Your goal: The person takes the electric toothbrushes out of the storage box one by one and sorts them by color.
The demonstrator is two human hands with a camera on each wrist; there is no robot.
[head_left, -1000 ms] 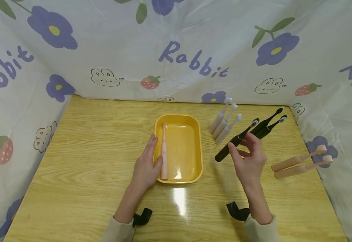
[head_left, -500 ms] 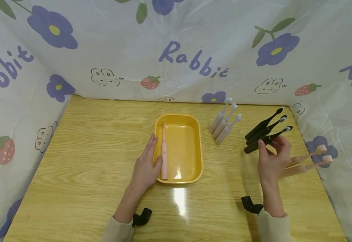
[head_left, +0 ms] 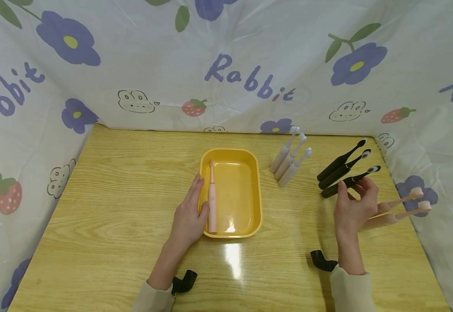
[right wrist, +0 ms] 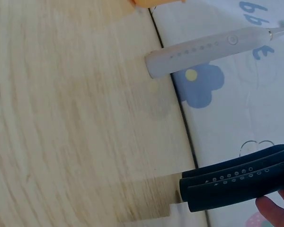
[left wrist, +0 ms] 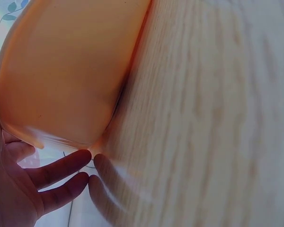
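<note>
My left hand holds the left side of the yellow tray, its thumb over the rim and its fingers along the outer wall. Inside the tray, along its left side, lies a pink electric toothbrush. With thumb and fingers, my right hand grips a black electric toothbrush by its upper handle. That toothbrush stands close beside two other black toothbrushes; their handles line up in the right wrist view, where a fingertip shows at the lower right.
Three white electric toothbrushes stand in a row between the tray and the black ones. Two pale peach toothbrushes stand at the right, partly behind my right hand. A patterned cloth hangs around the wooden table.
My right hand has carried the black toothbrush rightward to the front of the other two black ones, then shifted only slightly. My left hand and the tray have stayed in place.
</note>
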